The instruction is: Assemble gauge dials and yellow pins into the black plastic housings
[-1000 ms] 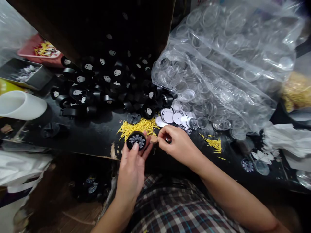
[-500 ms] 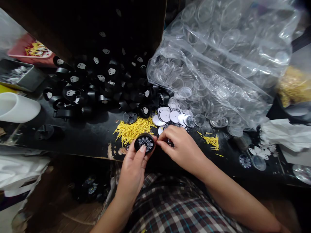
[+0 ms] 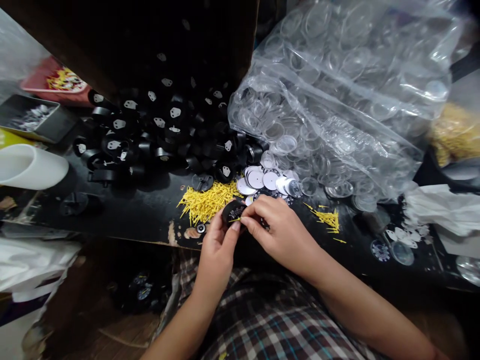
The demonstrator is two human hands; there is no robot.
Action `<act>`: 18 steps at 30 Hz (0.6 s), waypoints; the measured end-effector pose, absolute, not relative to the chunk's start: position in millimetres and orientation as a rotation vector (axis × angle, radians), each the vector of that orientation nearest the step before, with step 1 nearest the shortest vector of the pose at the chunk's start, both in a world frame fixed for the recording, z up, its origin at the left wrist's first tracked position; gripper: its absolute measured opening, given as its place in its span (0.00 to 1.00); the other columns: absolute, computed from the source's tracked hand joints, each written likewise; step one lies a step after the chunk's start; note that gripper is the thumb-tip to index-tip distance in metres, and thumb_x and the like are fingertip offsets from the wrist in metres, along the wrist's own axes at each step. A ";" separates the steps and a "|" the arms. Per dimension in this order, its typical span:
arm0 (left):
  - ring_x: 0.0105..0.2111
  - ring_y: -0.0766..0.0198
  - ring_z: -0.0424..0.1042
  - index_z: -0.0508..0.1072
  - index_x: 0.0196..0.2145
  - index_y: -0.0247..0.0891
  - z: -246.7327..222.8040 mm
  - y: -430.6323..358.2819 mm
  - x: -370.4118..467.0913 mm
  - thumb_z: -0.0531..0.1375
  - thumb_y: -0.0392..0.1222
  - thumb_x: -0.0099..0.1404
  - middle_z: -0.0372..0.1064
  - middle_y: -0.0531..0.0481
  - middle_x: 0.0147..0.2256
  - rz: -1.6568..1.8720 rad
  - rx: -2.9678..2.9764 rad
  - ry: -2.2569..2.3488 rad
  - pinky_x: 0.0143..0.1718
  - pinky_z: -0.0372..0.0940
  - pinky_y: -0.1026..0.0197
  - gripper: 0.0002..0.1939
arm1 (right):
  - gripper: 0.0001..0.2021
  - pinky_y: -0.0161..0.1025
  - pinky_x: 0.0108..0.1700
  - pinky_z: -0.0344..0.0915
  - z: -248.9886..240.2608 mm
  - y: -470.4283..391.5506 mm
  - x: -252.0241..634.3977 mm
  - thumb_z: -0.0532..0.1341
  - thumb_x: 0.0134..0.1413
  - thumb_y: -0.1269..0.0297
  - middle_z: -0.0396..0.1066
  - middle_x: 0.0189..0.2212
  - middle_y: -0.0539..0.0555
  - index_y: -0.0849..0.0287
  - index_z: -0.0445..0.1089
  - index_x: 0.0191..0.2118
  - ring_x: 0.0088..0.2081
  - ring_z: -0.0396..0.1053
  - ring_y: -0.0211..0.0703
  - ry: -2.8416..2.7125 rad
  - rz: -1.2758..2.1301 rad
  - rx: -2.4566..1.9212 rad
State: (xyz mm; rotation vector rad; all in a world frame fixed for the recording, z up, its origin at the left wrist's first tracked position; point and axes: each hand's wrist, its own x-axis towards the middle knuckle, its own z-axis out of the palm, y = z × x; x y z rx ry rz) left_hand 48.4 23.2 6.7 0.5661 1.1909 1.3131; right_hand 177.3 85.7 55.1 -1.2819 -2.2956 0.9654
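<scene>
My left hand [image 3: 221, 242] is closed around a small black round gauge [image 3: 233, 212], which is tilted so its numbered dial shows edge-on. Against the dial, my right hand [image 3: 272, 220] pinches a yellow pointer needle [image 3: 236, 219] between thumb and forefinger. Just behind the gauge lies a heap of yellow needles [image 3: 206, 200]. White and black dial discs [image 3: 255, 179] are spread beyond my right hand. A smaller group of yellow needles [image 3: 328, 219] rests to its right.
Many black gauge housings [image 3: 138, 145] are piled at the back left. A clear bag of transparent covers [image 3: 337, 100] fills the back right. At left stand a white cup [image 3: 45, 167], a grey bin [image 3: 56, 122] and a pink tray [image 3: 37, 82]. Below the bench edge, a box [image 3: 86, 300] contains gauges.
My left hand has moved slightly right and turned the gauge from facing up to tilted. My right hand's fingertips now meet the dial, with the yellow needle showing there.
</scene>
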 end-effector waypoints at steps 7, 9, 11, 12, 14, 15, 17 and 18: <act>0.48 0.63 0.70 0.71 0.46 0.47 13.8 19.7 46.1 0.60 0.42 0.66 0.71 0.55 0.46 1.312 0.687 1.281 0.52 0.62 0.62 0.11 | 0.05 0.39 0.39 0.53 62.2 82.6 177.9 0.58 0.60 0.70 0.66 0.30 0.49 0.60 0.65 0.31 0.35 0.62 0.39 -2.241 1.021 -1.273; 0.46 0.63 0.70 0.71 0.45 0.45 17.6 19.7 46.2 0.60 0.42 0.65 0.72 0.54 0.45 1.302 0.767 1.363 0.49 0.63 0.64 0.10 | 0.06 0.39 0.38 0.53 63.1 80.4 178.0 0.58 0.60 0.70 0.65 0.30 0.49 0.60 0.64 0.30 0.35 0.61 0.39 -2.240 1.028 -1.287; 0.46 0.61 0.71 0.71 0.45 0.43 23.4 19.7 46.7 0.60 0.42 0.64 0.73 0.52 0.44 1.293 0.824 1.443 0.49 0.63 0.63 0.11 | 0.08 0.39 0.38 0.53 63.2 77.3 178.1 0.58 0.60 0.70 0.65 0.29 0.49 0.60 0.63 0.29 0.34 0.61 0.39 -2.236 1.041 -1.297; 0.46 0.60 0.71 0.71 0.45 0.42 26.8 19.6 47.1 0.60 0.41 0.64 0.73 0.52 0.45 1.291 0.840 1.478 0.49 0.63 0.62 0.11 | 0.08 0.39 0.38 0.53 63.0 75.5 178.0 0.57 0.60 0.70 0.65 0.29 0.49 0.60 0.62 0.29 0.34 0.61 0.39 -2.229 1.049 -1.299; 0.46 0.58 0.71 0.72 0.43 0.42 33.5 19.4 47.7 0.60 0.39 0.63 0.73 0.51 0.45 1.301 0.857 1.539 0.51 0.62 0.60 0.10 | 0.09 0.39 0.38 0.53 62.0 72.2 177.7 0.57 0.60 0.70 0.65 0.29 0.49 0.60 0.61 0.28 0.34 0.60 0.39 -2.199 1.062 -1.293; 0.47 0.57 0.71 0.73 0.43 0.42 36.2 19.3 47.6 0.60 0.38 0.62 0.73 0.51 0.45 1.311 0.861 1.564 0.52 0.61 0.59 0.10 | 0.09 0.39 0.37 0.53 61.4 71.0 177.4 0.57 0.60 0.70 0.65 0.29 0.49 0.59 0.61 0.28 0.34 0.61 0.39 -2.182 1.068 -1.289; 0.47 0.56 0.71 0.74 0.42 0.42 38.6 19.9 46.6 0.61 0.37 0.61 0.73 0.51 0.44 1.313 0.858 1.579 0.52 0.61 0.58 0.11 | 0.10 0.38 0.36 0.53 60.2 70.3 176.9 0.57 0.60 0.69 0.65 0.28 0.49 0.59 0.60 0.27 0.33 0.61 0.38 -2.167 1.074 -1.294; 0.47 0.56 0.71 0.74 0.42 0.42 38.0 20.4 45.4 0.61 0.38 0.61 0.73 0.50 0.44 1.292 0.839 1.560 0.52 0.61 0.58 0.11 | 0.10 0.38 0.36 0.53 59.7 71.0 176.7 0.58 0.60 0.69 0.65 0.27 0.48 0.59 0.60 0.26 0.32 0.61 0.38 -2.172 1.073 -1.300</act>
